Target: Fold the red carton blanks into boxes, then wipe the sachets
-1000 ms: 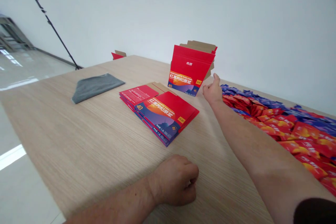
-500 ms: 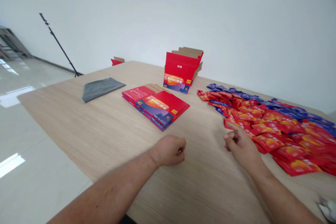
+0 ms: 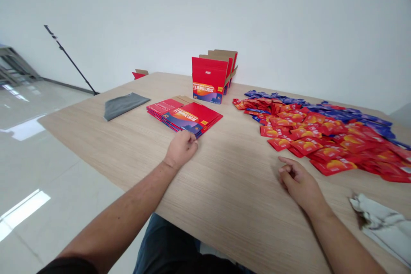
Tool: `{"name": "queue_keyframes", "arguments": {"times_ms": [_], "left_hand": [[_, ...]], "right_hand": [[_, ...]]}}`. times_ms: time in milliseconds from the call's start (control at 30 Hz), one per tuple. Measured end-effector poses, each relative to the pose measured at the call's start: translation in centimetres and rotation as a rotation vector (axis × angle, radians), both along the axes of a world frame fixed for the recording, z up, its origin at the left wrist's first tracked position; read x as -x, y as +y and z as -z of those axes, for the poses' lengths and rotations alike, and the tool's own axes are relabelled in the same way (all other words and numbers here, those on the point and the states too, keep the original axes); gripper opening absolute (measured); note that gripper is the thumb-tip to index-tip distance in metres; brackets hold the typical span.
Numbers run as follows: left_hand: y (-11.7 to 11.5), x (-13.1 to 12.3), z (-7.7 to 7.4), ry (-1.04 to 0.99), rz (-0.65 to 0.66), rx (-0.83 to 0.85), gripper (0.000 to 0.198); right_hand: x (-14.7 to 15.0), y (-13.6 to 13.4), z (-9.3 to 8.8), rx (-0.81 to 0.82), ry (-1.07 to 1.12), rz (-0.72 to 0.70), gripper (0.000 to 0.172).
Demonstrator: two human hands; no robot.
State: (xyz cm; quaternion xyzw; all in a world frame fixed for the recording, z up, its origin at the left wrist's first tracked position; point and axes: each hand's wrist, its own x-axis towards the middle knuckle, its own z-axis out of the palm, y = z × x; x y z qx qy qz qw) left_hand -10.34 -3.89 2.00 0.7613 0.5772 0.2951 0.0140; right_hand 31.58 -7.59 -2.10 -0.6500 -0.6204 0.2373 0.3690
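Across the wooden desk (image 3: 231, 171), the left hand (image 3: 181, 150) has come forward to the stack of flat red cartons (image 3: 184, 115), its fingers curled against the near corner — whether it grips, I cannot tell. The right hand (image 3: 300, 182) rests half-open and empty — near the red sachets (image 3: 305, 137).

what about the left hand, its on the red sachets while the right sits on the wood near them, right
The left hand is not on the red sachets: the head view shows it at the near edge of the stack of flat red cartons. The rest stands.
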Motion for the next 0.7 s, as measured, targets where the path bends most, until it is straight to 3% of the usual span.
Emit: {"name": "queue_keyframes", "arguments": {"times_ms": [67, 133, 200, 267, 400, 700], "left_hand": [[0.8, 0.7, -0.6, 0.038, -0.076, -0.057, 0.025], [1.8, 1.1, -0.9, 0.129, -0.125, -0.065, 0.052], [3.0, 1.3, -0.9, 0.237, -0.175, 0.008, 0.078], [4.2, 1.4, -0.9, 0.327, -0.242, 0.123, 0.088], [5.6, 1.7, -1.4, 0.447, -0.301, 0.27, 0.083], [5.8, 1.7, -3.0, 0.621, -0.222, 0.296, 0.061]], "right_hand": [[-0.1, 0.3, -0.1, 0.033, 0.026, -0.021, 0.049], [-0.1, 0.4, -0.3, 0.061, 0.035, -0.042, 0.052], [0.0, 0.5, -0.6, 0.08, 0.04, -0.059, 0.053], [0.0, 0.4, -0.7, 0.088, 0.038, -0.072, 0.053], [-0.3, 0.5, -0.7, 0.1, 0.028, -0.092, 0.052], [-0.4, 0.7, -0.7, 0.117, 0.042, -0.088, 0.048]]}}
